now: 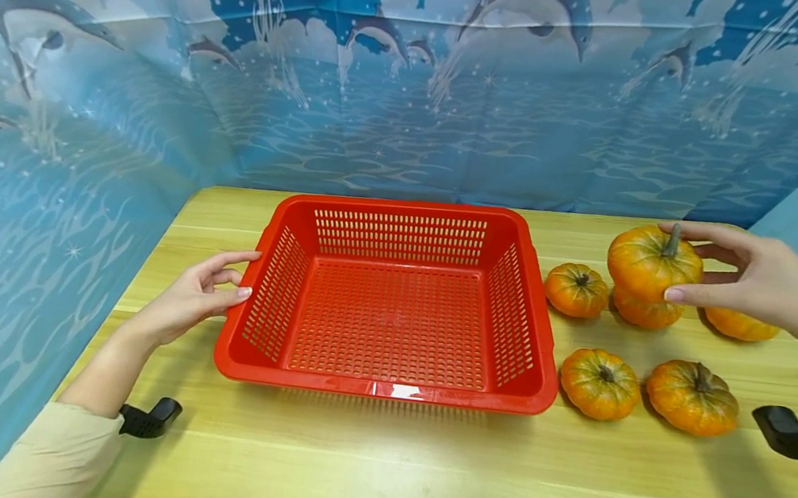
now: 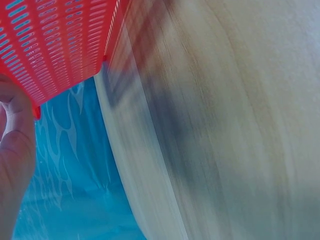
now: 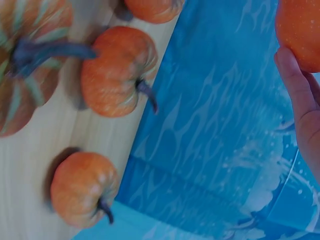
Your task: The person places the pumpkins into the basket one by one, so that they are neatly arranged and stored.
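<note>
A red plastic basket [image 1: 391, 321] with slotted walls stands on the table, and nothing lies in it. My left hand [image 1: 193, 296] holds its left rim, with thumb and index fingertip at the edge; the other fingers are partly hidden. On the right, my right hand [image 1: 757, 278] grips an orange pumpkin [image 1: 649, 263] from its right side, thumb low in front and fingers behind. This pumpkin is raised and partly covers another pumpkin [image 1: 648, 309] behind it. In the right wrist view, only part of the held pumpkin [image 3: 302, 32] shows.
More pumpkins sit right of the basket: a small pumpkin [image 1: 575, 290], two front ones, a ribbed pumpkin [image 1: 600, 385] and a wider pumpkin [image 1: 691, 399], and one pumpkin [image 1: 741, 324] below my right wrist. A blue dolphin-print curtain [image 1: 411, 137] borders the wooden table [image 1: 376, 466].
</note>
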{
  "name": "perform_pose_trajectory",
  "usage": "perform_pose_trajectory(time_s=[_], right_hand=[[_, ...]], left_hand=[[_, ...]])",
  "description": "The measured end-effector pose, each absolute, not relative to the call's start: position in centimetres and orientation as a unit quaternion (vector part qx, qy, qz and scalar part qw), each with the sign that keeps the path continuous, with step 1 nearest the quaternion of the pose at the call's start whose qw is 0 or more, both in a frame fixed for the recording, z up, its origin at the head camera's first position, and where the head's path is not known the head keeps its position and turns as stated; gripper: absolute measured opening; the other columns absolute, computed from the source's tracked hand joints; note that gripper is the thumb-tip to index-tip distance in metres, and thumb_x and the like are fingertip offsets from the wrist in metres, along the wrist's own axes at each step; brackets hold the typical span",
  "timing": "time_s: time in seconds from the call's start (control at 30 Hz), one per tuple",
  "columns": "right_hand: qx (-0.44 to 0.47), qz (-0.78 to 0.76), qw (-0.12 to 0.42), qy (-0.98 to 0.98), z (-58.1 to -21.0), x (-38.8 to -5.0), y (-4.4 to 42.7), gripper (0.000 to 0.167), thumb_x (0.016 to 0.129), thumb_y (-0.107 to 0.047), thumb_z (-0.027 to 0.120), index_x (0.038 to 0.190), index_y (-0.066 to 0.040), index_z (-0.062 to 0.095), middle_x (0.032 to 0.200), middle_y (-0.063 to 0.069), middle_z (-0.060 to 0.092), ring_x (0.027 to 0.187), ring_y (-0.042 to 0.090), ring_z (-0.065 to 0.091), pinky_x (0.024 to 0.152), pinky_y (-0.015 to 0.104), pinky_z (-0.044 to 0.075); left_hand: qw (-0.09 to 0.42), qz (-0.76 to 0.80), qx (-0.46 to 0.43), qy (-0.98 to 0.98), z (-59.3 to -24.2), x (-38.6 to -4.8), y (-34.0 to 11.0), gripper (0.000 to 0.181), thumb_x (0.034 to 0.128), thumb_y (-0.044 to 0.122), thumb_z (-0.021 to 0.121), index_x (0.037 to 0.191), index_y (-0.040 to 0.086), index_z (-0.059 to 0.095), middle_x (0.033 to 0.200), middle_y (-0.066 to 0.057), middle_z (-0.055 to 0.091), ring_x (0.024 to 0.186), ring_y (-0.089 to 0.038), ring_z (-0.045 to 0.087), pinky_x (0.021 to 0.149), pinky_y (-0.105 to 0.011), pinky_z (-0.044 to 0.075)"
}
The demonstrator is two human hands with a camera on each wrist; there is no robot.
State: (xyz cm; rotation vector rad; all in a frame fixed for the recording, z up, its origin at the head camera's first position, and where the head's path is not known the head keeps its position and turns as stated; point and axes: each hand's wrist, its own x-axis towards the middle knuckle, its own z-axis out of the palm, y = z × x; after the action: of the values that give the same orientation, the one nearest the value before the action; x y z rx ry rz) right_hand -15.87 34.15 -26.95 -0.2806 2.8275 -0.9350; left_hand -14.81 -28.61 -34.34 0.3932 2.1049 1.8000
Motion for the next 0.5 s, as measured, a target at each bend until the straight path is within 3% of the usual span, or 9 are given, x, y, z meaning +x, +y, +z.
perform_pose_trajectory(time_s=[0.27,0.5], right_hand=[[-0.134,-0.325,0.072,0.933,-25.8,-16.7,31.9,0.075,0.081,-0.015,0.073,0.145,-0.021,0.033,0.146,0.013,0.028,0.120,0.027,0.034,0.072,0.002,0.038],[-0.142,-0.333,0.112,0.925,-24.5,-17.4,29.7,0.071,0.084,-0.019,0.071,0.144,-0.028,0.034,0.147,0.008,0.029,0.118,0.012,0.039,0.074,0.009,0.044]], left_hand=[[0.172,0.630,0.135,0.745,-34.3,-14.8,-28.5,0.054,0.0920,0.002,0.055,0.142,0.006,0.033,0.096,-0.006,0.055,0.081,-0.016,0.064,0.074,-0.033,0.055],[0.173,0.632,0.136,0.743,-34.3,-14.7,-28.6,0.054,0.0920,0.002,0.055,0.141,0.006,0.033,0.095,-0.005,0.056,0.081,-0.016,0.064,0.074,-0.033,0.055]])
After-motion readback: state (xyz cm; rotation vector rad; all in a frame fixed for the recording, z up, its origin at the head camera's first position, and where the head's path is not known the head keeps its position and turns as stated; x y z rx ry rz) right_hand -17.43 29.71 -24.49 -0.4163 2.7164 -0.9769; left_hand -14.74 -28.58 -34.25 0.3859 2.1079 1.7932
